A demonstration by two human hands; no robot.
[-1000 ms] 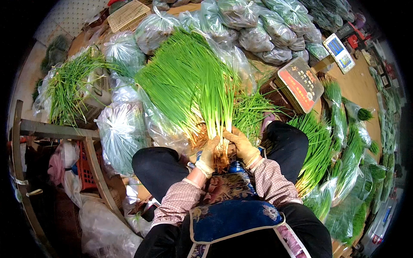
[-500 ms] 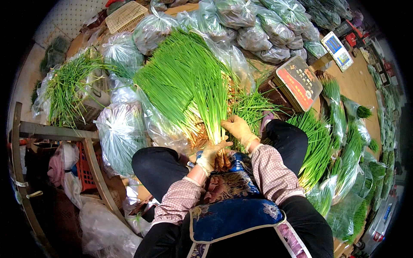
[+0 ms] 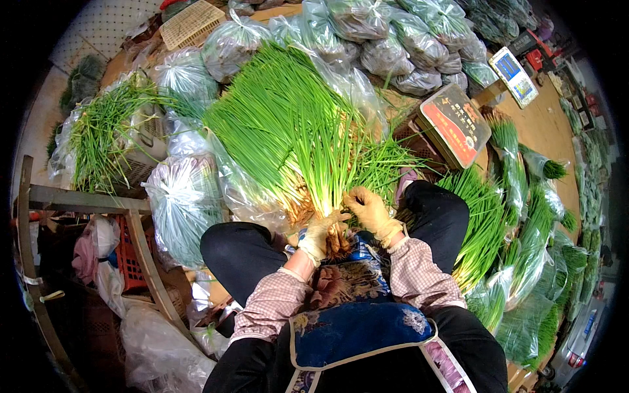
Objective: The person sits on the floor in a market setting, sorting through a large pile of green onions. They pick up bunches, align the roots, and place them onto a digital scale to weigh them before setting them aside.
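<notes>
My left hand [image 3: 318, 236], in a pale work glove, is wrapped round the lower stems of a bunch of green onions [image 3: 322, 160]. The bunch's brown root ends [image 3: 338, 242] stick out below that hand, over my lap, and its green leaves fan away from me. At the right edge of the bunch is my gloved right hand [image 3: 368, 209], its fingers bent together in a pinch; what they hold, if anything, is hidden. Beyond and left of the bunch lies a large heap of green onions [image 3: 262, 108] on clear plastic [image 3: 246, 190]. Loose thin stalks [image 3: 386, 164] lie to the right.
Filled plastic bags [image 3: 386, 56] line the far side, with another bag [image 3: 185, 203] by my left knee. A scale [image 3: 455, 124] stands at the right, near more onion bundles [image 3: 478, 223]. Left are a crate topped with greens [image 3: 108, 134] and a wooden frame [image 3: 85, 200].
My right hand has moved slightly right and toward me, off the front of the stems to the bunch's edge, its fingers curling. The bunch's leaves spread wider. My left hand keeps its grip.
</notes>
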